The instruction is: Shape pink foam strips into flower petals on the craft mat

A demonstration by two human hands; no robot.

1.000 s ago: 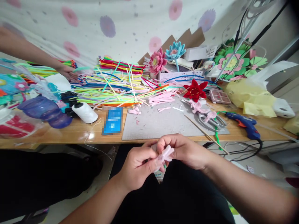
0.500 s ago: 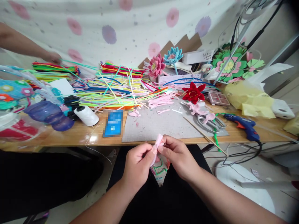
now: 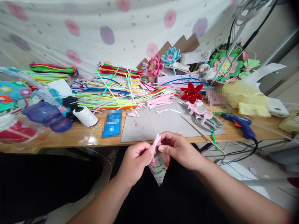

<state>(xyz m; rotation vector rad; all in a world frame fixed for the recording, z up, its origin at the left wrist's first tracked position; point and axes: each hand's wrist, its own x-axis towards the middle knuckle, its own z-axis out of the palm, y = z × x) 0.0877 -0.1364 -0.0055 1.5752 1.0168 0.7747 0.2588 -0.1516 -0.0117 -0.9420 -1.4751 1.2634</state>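
My left hand (image 3: 136, 161) pinches a pale pink pipe cleaner piece (image 3: 156, 142) between thumb and fingers, just off the table's front edge. My right hand (image 3: 178, 151) is closed at the other side of the piece, its thumb and curled fingertips against it; the exact grip is partly hidden. Beneath my hands, over my dark-clothed lap, hangs a greyish pointed piece (image 3: 159, 174) with green and pink strands on it. On the grey mat (image 3: 149, 127) lie cut pink pipe cleaners (image 3: 160, 100) and a small pink bundle (image 3: 133, 113).
Scissors (image 3: 207, 122), a wooden stick (image 3: 201, 133) and a blue glue gun (image 3: 240, 123) lie at the right. A red flower (image 3: 192, 92) stands behind them. A thread spool (image 3: 84, 116) and a blue packet (image 3: 112, 123) are left. Colourful pipe cleaners (image 3: 105, 99) are heaped behind.
Another person's arm, holding teal pipe cleaners at the far left, has left the view. My right thumb and fingers have shifted slightly on the pink piece. The view has moved slightly.
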